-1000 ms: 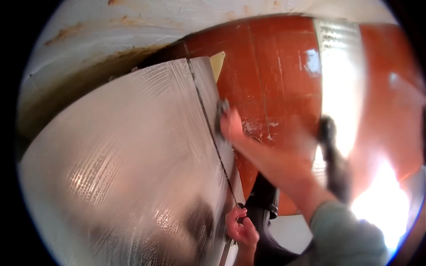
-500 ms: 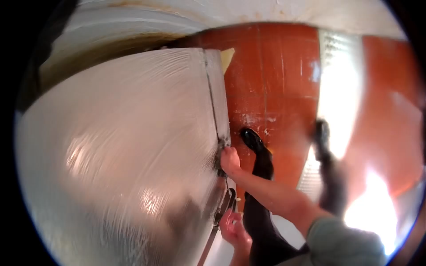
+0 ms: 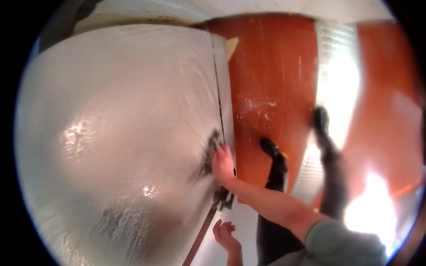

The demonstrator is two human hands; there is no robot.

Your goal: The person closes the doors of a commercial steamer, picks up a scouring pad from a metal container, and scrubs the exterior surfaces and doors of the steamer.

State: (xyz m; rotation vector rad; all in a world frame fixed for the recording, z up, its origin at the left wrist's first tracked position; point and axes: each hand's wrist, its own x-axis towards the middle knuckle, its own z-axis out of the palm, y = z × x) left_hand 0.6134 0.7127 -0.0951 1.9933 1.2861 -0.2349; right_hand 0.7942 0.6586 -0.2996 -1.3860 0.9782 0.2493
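Note:
My right hand [image 3: 222, 163] presses its bent fingers onto a large shiny metal panel [image 3: 124, 102], close to its right edge. Under those fingers is a dark pad [image 3: 214, 136], partly hidden and blurred, with dark streaks fanning out around it. A thin dark seam [image 3: 217, 84] runs along the panel edge above the hand. Lower down, my left hand [image 3: 227, 236] hangs in the air with loosely curled fingers and nothing visible in them. It is just below a dark fitting [image 3: 223, 198] at the panel's edge.
A brown strip [image 3: 200, 235] runs down from the fitting. Red tiled floor [image 3: 275, 66] lies to the right, crossed by a bright metal grating [image 3: 339, 44]. My black shoes [image 3: 269, 146] stand on it. A yellowish piece [image 3: 231, 46] sticks out at the panel's far corner.
My right hand has moved from the panel's edge onto its surface with the dark pad. My left hand has come away from the fitting. The view and my feet have shifted.

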